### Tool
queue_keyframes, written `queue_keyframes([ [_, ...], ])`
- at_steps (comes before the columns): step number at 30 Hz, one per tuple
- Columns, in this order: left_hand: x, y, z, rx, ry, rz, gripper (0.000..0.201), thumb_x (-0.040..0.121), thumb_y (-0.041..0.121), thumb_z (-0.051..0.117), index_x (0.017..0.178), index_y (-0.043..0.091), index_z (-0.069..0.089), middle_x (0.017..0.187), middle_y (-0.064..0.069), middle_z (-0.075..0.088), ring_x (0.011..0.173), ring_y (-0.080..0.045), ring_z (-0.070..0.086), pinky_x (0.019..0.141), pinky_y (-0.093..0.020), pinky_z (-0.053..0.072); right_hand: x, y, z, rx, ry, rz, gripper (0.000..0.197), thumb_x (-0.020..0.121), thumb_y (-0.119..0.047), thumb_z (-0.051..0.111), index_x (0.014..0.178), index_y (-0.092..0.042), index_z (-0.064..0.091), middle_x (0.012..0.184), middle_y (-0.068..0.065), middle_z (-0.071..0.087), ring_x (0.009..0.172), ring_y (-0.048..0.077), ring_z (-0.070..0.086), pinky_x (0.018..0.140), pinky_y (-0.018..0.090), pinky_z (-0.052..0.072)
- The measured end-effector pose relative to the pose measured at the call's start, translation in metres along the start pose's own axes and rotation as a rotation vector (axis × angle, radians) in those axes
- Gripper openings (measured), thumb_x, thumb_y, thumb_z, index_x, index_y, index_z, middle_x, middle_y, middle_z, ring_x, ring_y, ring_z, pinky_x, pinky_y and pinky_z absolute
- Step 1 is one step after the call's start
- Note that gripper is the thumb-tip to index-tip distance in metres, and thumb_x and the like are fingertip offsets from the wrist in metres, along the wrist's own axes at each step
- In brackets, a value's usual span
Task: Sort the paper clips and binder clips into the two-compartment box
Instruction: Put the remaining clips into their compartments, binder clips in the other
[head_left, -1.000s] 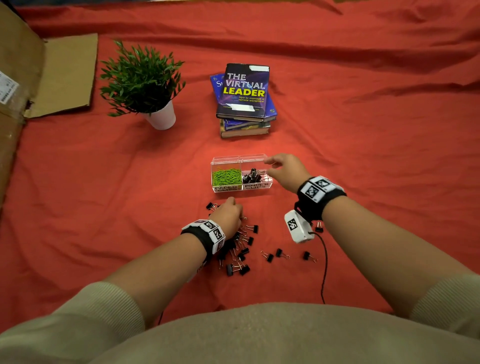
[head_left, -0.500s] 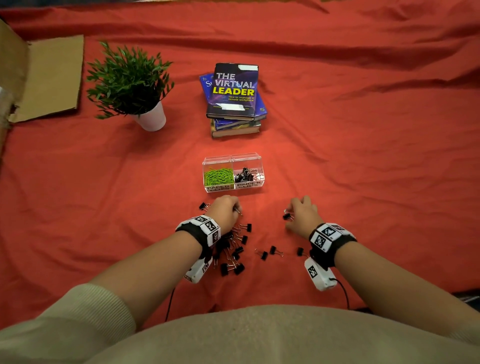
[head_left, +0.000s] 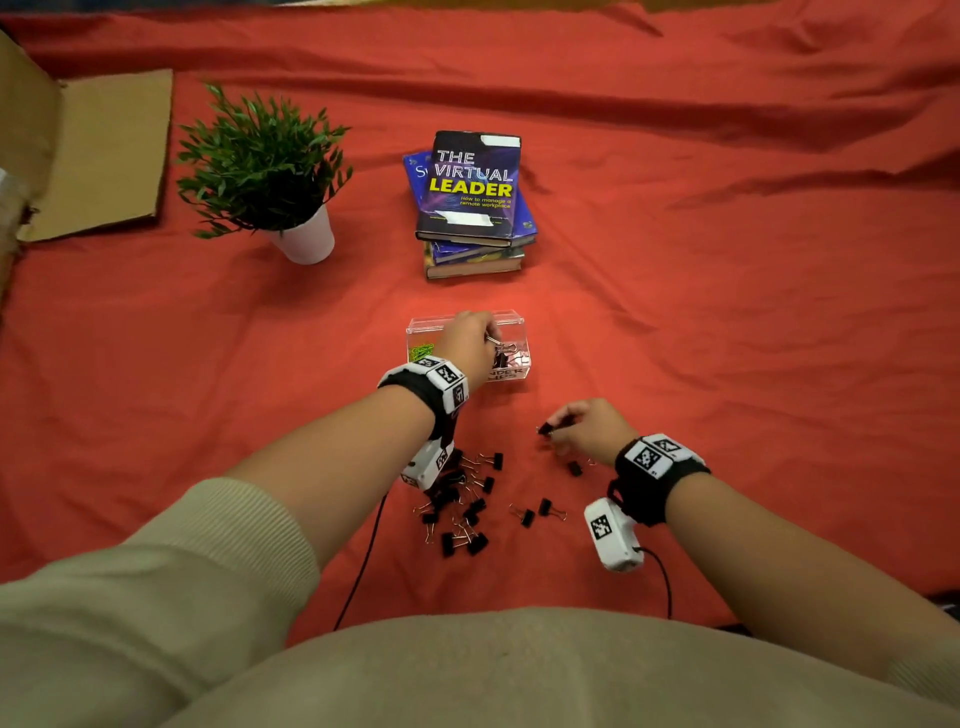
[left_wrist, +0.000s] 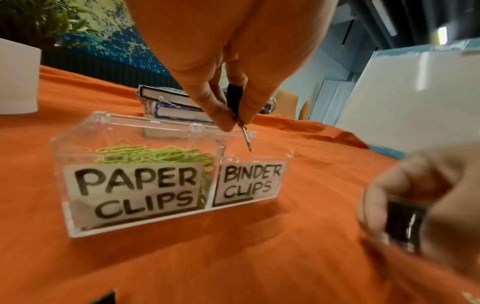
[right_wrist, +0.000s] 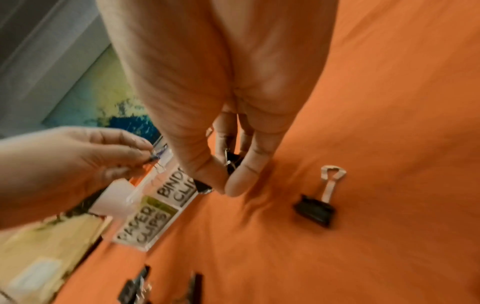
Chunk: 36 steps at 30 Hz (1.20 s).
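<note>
Since left hand (head_left: 467, 340) reached box (head_left: 511, 318) | right hand (head_left: 592, 428) lifted binder clip (head_left: 545, 429)

Clear glossy plastic box (left_wrist: 166, 218), paper labels; matt wrinkled red cloth (head_left: 727, 322); binder clips (head_left: 470, 506) black, wire handles.

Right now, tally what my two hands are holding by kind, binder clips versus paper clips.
Binder clips: 2, one pinched by the left hand, one by the right hand
Paper clips: 0 in hand
Total: 2
</note>
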<state>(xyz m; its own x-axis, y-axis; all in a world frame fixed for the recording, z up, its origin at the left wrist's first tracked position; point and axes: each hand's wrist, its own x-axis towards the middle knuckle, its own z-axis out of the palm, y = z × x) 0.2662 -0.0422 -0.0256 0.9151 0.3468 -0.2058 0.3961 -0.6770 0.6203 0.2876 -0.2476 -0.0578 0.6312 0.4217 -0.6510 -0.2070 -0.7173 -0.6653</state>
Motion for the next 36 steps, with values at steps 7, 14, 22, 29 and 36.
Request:
queue_keyframes([
  [7, 0.005, -0.01, 0.013, 0.292, -0.147, 0.145, 0.03, 0.089, 0.008, 0.049, 0.116, 0.012, 0.061, 0.119, -0.011, 0.061, 0.118, -0.031, 0.049, 0.113, -0.04, 0.029, 0.022, -0.062, -0.011, 0.042, 0.128, -0.167, 0.015, 0.075, 0.009, 0.066, 0.077, -0.006, 0.065, 0.061, 0.005, 0.058, 0.04, 0.002, 0.055, 0.051, 0.018, 0.048],
  [14, -0.05, -0.023, 0.013, 0.311, -0.035, 0.117, 0.033, 0.088, 0.013, 0.051, 0.12, 0.006, 0.054, 0.119, -0.009, 0.05, 0.116, -0.026, 0.042, 0.1, -0.036, 0.039, 0.045, -0.101, 0.0, -0.32, 0.237, -0.287, 0.007, 0.078, -0.008, 0.066, 0.085, -0.006, 0.069, 0.076, 0.008, 0.065, 0.068, 0.018, 0.057, 0.063, 0.025, 0.042],
  [22, -0.109, -0.051, 0.042, 0.294, -0.314, 0.242, 0.045, 0.08, 0.023, 0.061, 0.123, 0.015, 0.051, 0.125, -0.005, 0.046, 0.118, -0.024, 0.043, 0.099, -0.038, 0.043, 0.024, -0.08, -0.002, -0.478, 0.196, -0.407, 0.025, 0.078, -0.01, 0.065, 0.103, -0.012, 0.065, 0.098, 0.007, 0.059, 0.087, 0.019, 0.055, 0.076, 0.025, 0.041],
  [29, -0.11, -0.056, 0.045, 0.413, -0.487, 0.36, 0.058, 0.084, 0.027, 0.063, 0.138, 0.024, 0.043, 0.14, 0.002, 0.04, 0.126, -0.019, 0.039, 0.105, -0.035, 0.038, -0.026, 0.003, -0.003, -0.962, -0.159, -0.123, 0.059, 0.071, -0.016, 0.066, 0.125, -0.022, 0.042, 0.12, 0.006, 0.04, 0.109, 0.027, 0.047, 0.085, 0.038, 0.049],
  [36, -0.113, -0.05, 0.049, 0.39, -0.481, 0.349, 0.037, 0.09, 0.02, 0.059, 0.127, 0.02, 0.057, 0.124, -0.003, 0.048, 0.118, -0.022, 0.044, 0.097, -0.036, 0.041, -0.046, 0.041, 0.006, -0.904, -0.171, -0.193, 0.052, 0.073, -0.004, 0.06, 0.118, -0.021, 0.039, 0.119, 0.004, 0.033, 0.102, 0.027, 0.047, 0.074, 0.035, 0.045],
])
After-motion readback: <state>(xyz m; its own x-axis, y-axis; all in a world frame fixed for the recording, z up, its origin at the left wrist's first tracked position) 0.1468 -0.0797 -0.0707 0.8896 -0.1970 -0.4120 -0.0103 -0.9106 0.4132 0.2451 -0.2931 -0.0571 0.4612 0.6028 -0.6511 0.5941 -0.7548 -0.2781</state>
